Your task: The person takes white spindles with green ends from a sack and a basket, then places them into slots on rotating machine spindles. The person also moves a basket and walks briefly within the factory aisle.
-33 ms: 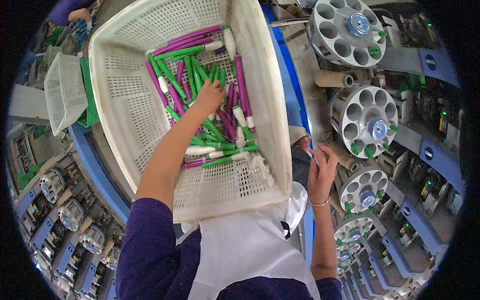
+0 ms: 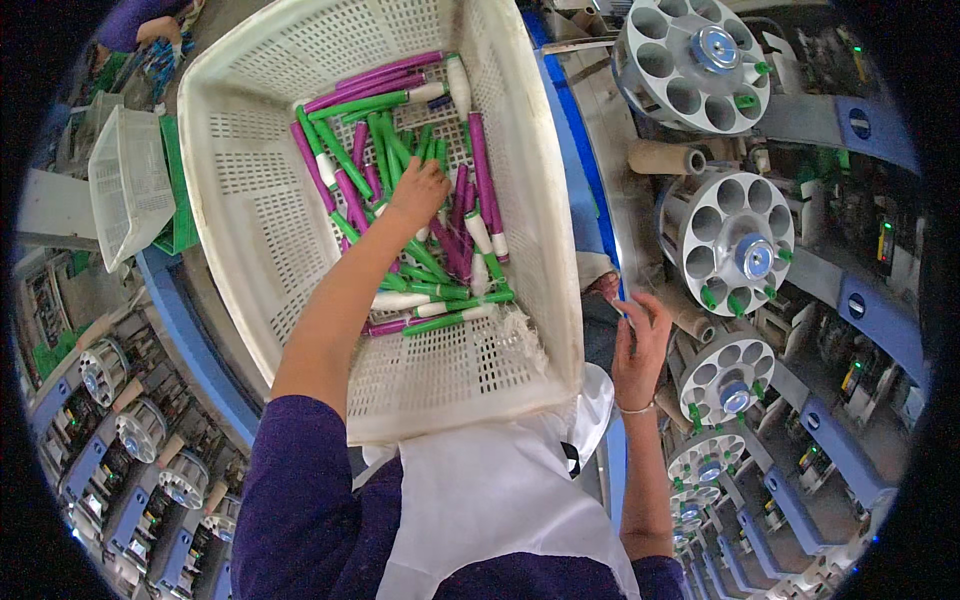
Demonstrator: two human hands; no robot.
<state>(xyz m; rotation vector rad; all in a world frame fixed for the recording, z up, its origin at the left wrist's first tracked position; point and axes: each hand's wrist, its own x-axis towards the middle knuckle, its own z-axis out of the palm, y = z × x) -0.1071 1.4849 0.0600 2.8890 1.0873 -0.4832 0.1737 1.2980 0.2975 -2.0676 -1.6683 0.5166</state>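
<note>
A large white perforated plastic basket [image 2: 250,210] sits in front of me, tilted, with several green and purple tubes [image 2: 440,270] piled in it, some with white ends. My left hand [image 2: 415,190] reaches into the pile, fingers curled down among the tubes; what it grips is hidden. My right hand [image 2: 640,340] is raised to the right of the basket beside the blue machine edge [image 2: 575,190], fingers apart, with nothing visible in it. A thin bangle circles that wrist. I wear a purple top and a white apron [image 2: 490,500].
A row of round grey holders with holes [image 2: 735,245] runs down the machine on the right, some with green pegs. A cardboard tube [image 2: 660,157] lies between them. A second white basket [image 2: 130,185] stands at the left, where another person [image 2: 150,30] works.
</note>
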